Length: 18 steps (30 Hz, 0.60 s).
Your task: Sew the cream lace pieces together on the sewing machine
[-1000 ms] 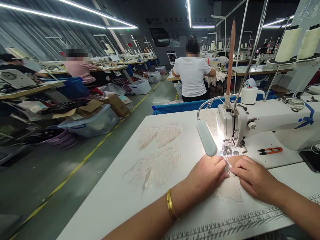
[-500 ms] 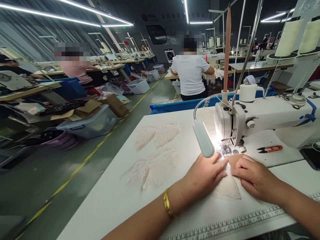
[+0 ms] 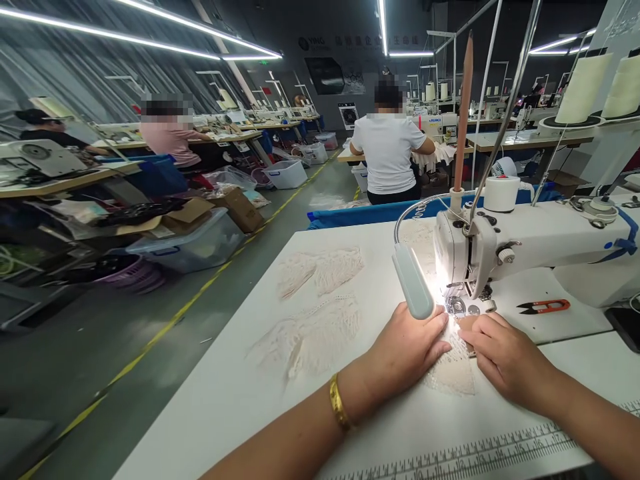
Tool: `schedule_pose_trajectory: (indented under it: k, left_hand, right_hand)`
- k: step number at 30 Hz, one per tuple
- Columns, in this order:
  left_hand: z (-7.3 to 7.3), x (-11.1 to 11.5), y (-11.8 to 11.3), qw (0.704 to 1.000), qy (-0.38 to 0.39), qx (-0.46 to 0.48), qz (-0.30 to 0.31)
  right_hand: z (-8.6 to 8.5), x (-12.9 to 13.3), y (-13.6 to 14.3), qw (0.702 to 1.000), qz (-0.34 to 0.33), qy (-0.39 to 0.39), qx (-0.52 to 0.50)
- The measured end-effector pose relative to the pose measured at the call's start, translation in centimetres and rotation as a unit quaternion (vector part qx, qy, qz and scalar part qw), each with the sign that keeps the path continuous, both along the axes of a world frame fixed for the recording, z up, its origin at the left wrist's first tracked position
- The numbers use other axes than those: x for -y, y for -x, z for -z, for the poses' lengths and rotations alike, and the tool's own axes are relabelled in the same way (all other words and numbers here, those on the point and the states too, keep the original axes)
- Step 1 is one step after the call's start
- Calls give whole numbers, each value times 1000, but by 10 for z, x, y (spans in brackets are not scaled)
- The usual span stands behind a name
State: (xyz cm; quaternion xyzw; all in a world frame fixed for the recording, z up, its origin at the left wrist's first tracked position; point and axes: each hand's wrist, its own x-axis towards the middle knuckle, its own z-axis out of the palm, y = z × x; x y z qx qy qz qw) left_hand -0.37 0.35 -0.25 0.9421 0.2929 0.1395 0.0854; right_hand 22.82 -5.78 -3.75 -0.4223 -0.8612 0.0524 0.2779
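Note:
A cream lace fabric piece (image 3: 453,377) lies on the white table, its far end under the lit needle area of the sewing machine (image 3: 463,260). My left hand (image 3: 410,343) rests on its left side, fingers stretched toward the presser foot (image 3: 455,307), thumb lying on the lace. My right hand (image 3: 505,353) is closed at the right edge of the lace, fingers curled and pinching a flat tan piece (image 3: 467,325), mostly hidden under them. Whether it is cloth or card I cannot tell. A grey lamp head (image 3: 413,280) hangs just above my left fingers.
More cream lace pieces (image 3: 320,333) lie left on the table (image 3: 200,413). Orange-handled thread snips (image 3: 545,307) and a dark phone (image 3: 623,323) are on the right. A printed ruler (image 3: 480,460) runs along the front edge. People sit at other machines, one in a white shirt (image 3: 387,153) ahead.
The view has shifted slightly, so the scene sits a little further right. My right fingers have drawn closer over the tan piece, which shows less. The lace has turned slightly.

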Motion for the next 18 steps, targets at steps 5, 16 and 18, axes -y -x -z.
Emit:
schedule_pose_trajectory:
  k: [5,16,18]
  left_hand:
    - [-3,-4,4,1000,-6,1,0]
    - [-1,-5,6,1000,-19,9,2]
    - [-1,-5,6,1000,-17,5,2]
  right_hand:
    - [3,-1,5,1000,25,7,12]
    - [7,-1,6,999,31,5,21]
    - [7,-1,6,999,31,4,19]
